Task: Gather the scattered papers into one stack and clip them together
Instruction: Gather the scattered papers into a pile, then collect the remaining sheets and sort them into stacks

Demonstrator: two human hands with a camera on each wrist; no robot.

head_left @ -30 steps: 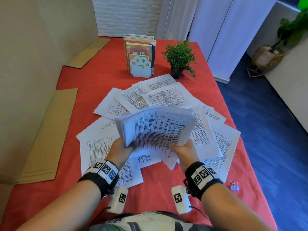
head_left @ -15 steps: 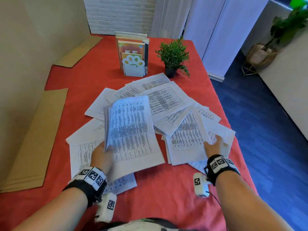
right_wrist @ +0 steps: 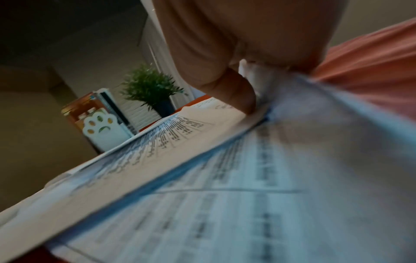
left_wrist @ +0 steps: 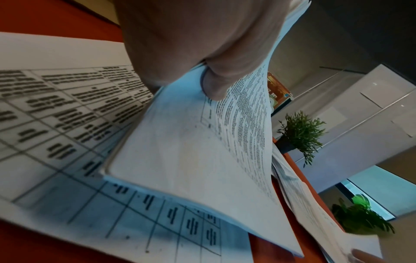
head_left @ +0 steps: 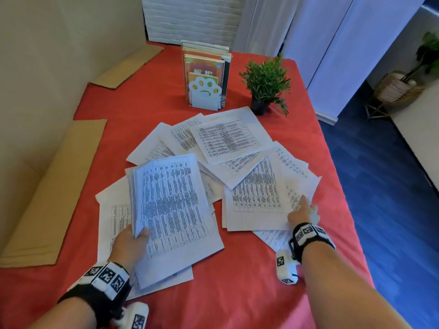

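While left fingers (head_left: 141,234) pinch the stack (head_left: 171,205) (thumb atop), sheets (head_left: 228,141) surround.

I log: papers (head_left: 228,141), thin matt white paper, black print; held sheaf (head_left: 171,198), same stock, limp. Worktop (head_left: 237,293) cover, red cloth, matt, faintly creased. Cardboard sheets (head_left: 47,198), dull brown, smooth. Paw-shaped bookend (head_left: 204,96), smooth white; I cannot tell plastic from metal.

Books (head_left: 204,64) held upright in paw-print bookend (head_left: 204,96) at far side of red worktop (head_left: 237,293); small potted plant (head_left: 266,86) set just beside; cardboard sheets (head_left: 54,193) laid along left edge.
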